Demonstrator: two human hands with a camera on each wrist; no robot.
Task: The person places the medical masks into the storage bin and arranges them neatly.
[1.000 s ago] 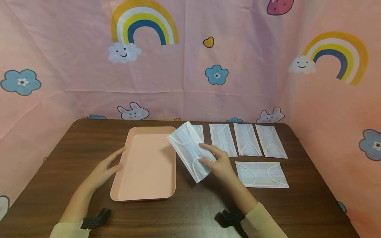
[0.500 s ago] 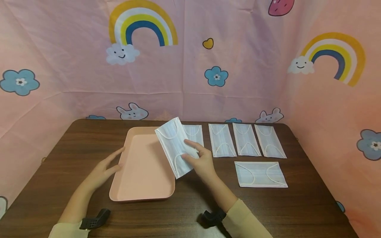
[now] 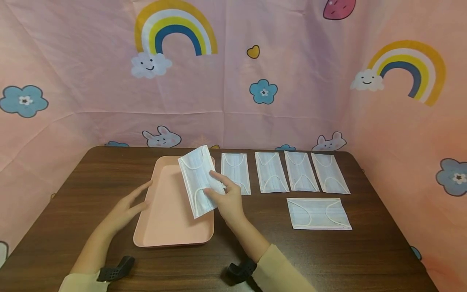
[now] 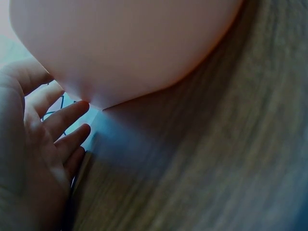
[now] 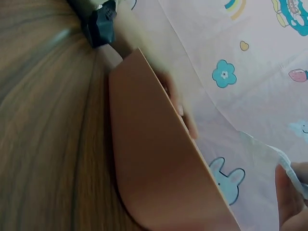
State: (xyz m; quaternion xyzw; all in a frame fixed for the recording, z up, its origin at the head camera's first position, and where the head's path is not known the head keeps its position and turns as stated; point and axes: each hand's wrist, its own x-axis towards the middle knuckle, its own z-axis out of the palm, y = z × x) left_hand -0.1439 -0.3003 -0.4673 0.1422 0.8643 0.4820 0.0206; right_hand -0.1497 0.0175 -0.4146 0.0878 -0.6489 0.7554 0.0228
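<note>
A white pleated face mask (image 3: 200,180) with ear loops is pinched between the thumb and fingers of my right hand (image 3: 228,198). The mask hangs tilted over the right half of a shallow pink tray (image 3: 171,231), above its floor. In the right wrist view the mask's edge (image 5: 284,159) shows between the thumb and a finger. My left hand (image 3: 124,209) touches the tray's left rim with its fingers extended. The left wrist view shows those fingers spread beside the tray's wall (image 4: 130,72).
Several more masks lie on the dark wooden table (image 3: 277,259): an upright row with one mask (image 3: 236,172) nearest the tray, and one mask (image 3: 319,213) lying sideways in front. A pink patterned cloth (image 3: 233,81) hangs behind and at the sides.
My right hand has carried the mask leftward, from the tray's right edge to over the tray, uncovering the nearest mask of the row. My left hand has stayed at the rim.
</note>
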